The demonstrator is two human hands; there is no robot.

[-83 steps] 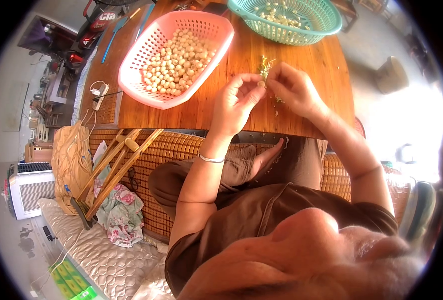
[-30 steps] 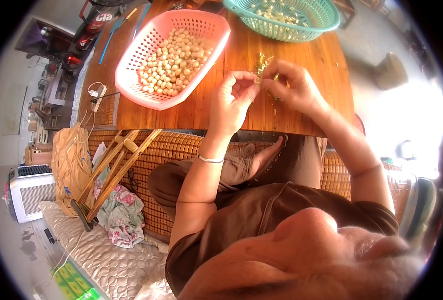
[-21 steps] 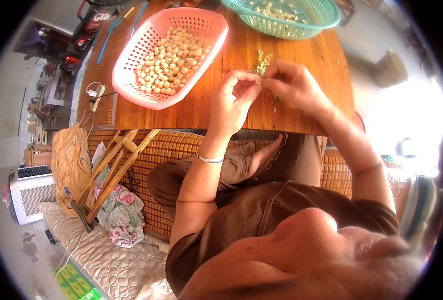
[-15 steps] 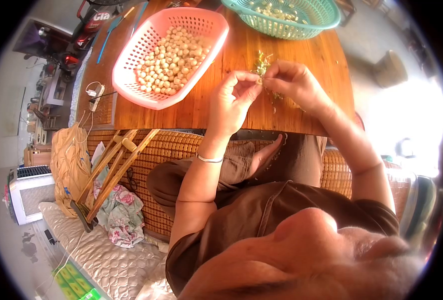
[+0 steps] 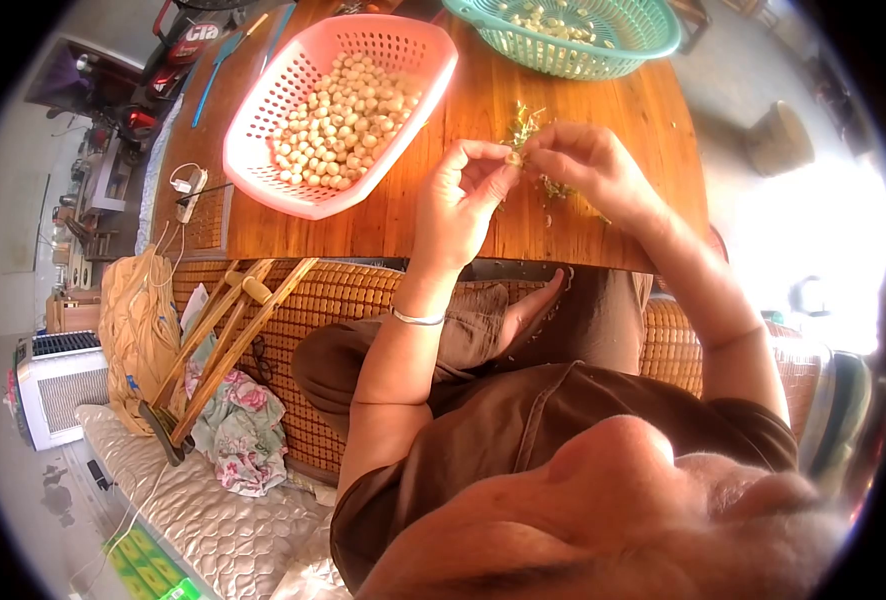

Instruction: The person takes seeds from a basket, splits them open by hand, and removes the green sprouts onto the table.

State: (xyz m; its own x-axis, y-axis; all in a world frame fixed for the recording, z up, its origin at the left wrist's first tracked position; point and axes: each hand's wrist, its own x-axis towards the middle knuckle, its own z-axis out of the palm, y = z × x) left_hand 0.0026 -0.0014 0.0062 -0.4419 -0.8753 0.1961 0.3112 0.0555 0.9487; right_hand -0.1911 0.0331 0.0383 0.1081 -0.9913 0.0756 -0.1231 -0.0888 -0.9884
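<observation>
Above the near part of the wooden table, a small pale lotus seed (image 5: 515, 159) is pinched between the thumb and fingertips of my left hand (image 5: 455, 205). The fingers of my right hand (image 5: 593, 175) are pressed together at the same seed from the right side. Fingers cover most of it, so its exact shape is hard to see. Just beyond my fingertips lies a small heap of green and yellowish scraps (image 5: 525, 122), with more bits under my right hand. To the left, a pink plastic basket (image 5: 308, 210) holds many round beige seeds (image 5: 338, 125).
A teal colander (image 5: 573, 62) with pale seed pieces stands at the table's (image 5: 363, 232) far right. A blue-handled tool (image 5: 218, 70) and a power strip (image 5: 192, 197) lie on the left. Wooden crutches (image 5: 218, 350) lean on the woven seat beside crumpled floral cloth (image 5: 238, 430).
Both hands have shifted very slightly left, with the fingertips still together at the seed. The baskets and scraps look the same.
</observation>
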